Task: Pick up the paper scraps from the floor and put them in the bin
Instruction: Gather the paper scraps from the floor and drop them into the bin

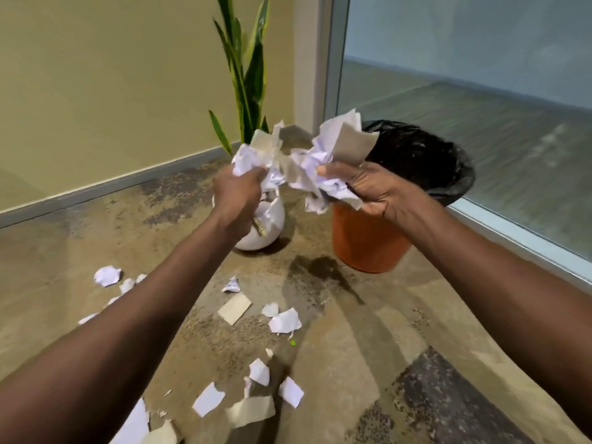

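Both hands are raised in front of the bin [371, 241], each with its grip closed on crumpled paper. The left hand [238, 190] clutches a wad of paper [256, 155] over the white plant pot [269, 225]; the right hand [368, 187] clamps a larger bundle [326, 155] of white and tan pieces just beside the bin's near-left rim. The two wads touch in the middle. The bin, orange with a black liner [429, 158] folded over its rim, stands close to the glass wall [480, 91] on the right, with the pot and its tall plant [246, 68] just to its left. More scraps [285, 320] lie scattered on the floor [368, 347] below the arms, well apart from the bin. The floor directly before the bin is open.
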`<state>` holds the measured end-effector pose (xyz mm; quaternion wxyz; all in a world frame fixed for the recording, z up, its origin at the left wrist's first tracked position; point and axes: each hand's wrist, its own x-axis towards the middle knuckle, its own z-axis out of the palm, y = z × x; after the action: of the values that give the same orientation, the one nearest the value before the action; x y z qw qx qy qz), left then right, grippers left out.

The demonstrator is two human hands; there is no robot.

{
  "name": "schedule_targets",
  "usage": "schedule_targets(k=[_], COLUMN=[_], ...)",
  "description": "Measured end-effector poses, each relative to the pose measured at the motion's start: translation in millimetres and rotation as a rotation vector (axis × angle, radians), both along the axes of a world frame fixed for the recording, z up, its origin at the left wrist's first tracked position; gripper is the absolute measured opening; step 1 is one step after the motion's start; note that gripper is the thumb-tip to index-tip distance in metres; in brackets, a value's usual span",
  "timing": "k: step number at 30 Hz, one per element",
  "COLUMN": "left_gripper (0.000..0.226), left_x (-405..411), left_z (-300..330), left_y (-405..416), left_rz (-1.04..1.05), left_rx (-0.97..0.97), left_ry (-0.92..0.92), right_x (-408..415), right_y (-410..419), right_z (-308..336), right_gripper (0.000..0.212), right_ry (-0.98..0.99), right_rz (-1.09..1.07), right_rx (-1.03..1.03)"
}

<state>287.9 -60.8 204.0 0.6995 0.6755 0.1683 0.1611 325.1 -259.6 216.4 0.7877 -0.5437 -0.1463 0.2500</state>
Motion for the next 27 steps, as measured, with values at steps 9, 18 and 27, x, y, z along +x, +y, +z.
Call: schedule_targets(k=[9,18,27], left_gripper=[0.054,0.091,0.041], left_x=[113,123,78], left_z=[49,56,3], left_y=[-116,-145,-79], left_rz=[-0.336,-0.788,-0.344], left_rx=[0.005,-0.337,-0.305], left_ry=[0.112,0.287,-0.012], right_x=[54,73,28], right_y=[-86,-100,-41], right_z=[32,24,7], right_gripper=[0.023,0.058,0.013], right_ry=[0.315,0.261,-0.197], right_rz=[-0.472,-0.591,-0.724], right_rx=[0.041,-0.385,-0.307])
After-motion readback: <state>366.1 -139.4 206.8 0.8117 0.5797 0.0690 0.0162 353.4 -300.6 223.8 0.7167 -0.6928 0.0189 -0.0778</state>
